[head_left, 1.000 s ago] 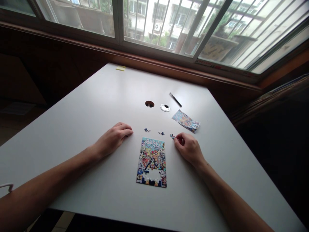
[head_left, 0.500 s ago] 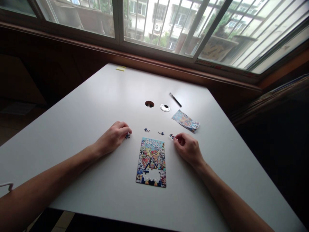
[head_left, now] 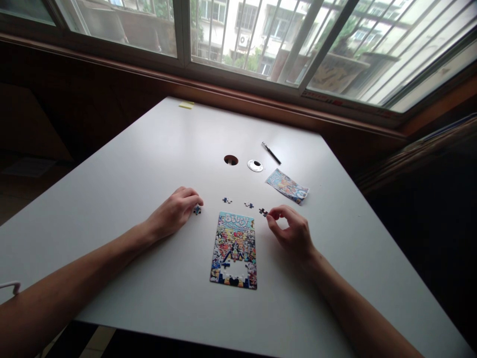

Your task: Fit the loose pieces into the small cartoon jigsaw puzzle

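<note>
A jigsaw puzzle (head_left: pixel 236 233) in a tray lies on the white table in front of me, with a gap of bare white in its lower part. To its upper right, my right hand (head_left: pixel 290 228) pinches a dark puzzle piece (head_left: pixel 263 212) between thumb and forefinger. My left hand (head_left: pixel 177 209) rests at the puzzle's upper left, its fingers curled at another puzzle piece (head_left: pixel 197 210); the thumb is mostly hidden. Between the hands, two loose pieces lie above the puzzle: a left one (head_left: pixel 227 200) and a right one (head_left: pixel 249 205).
A printed picture sheet (head_left: pixel 286 186) lies beyond my right hand, with a pen (head_left: pixel 271 153) behind it. Near them are a round cable hole (head_left: pixel 231 160) and its metal cover (head_left: pixel 255 165). A yellow slip (head_left: pixel 186 105) sits at the table's far edge, below the windows.
The piece at my right fingertips has turned and shifted slightly left and down, and that hand's finger loop has widened. The piece by my left hand shows a little more; that hand is nearly still.
</note>
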Action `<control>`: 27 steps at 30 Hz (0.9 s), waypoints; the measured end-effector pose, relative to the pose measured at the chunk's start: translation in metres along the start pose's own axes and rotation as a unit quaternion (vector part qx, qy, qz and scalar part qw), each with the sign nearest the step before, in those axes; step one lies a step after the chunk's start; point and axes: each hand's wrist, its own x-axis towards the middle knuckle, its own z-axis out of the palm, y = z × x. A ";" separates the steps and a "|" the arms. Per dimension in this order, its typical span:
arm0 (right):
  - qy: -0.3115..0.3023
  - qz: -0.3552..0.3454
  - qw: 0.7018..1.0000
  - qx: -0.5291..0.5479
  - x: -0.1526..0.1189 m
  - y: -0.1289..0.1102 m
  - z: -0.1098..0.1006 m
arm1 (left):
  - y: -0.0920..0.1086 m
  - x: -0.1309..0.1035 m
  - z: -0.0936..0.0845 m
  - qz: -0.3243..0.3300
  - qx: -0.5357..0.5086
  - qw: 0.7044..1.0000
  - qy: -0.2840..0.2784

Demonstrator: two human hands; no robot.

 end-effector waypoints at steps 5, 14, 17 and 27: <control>-0.067 -0.083 0.993 0.047 -0.001 -0.009 0.000 | -0.002 0.000 0.000 0.006 0.009 1.000 0.007; -0.194 -0.225 0.952 0.077 -0.013 -0.050 0.007 | 0.046 -0.005 0.012 0.204 -0.069 0.974 -0.067; -0.211 -0.230 0.948 0.068 -0.015 -0.053 0.010 | 0.058 -0.007 0.019 0.256 -0.079 0.956 -0.116; -0.237 -0.238 0.940 0.062 -0.017 -0.055 0.013 | 0.057 -0.006 0.020 0.256 -0.095 0.951 -0.145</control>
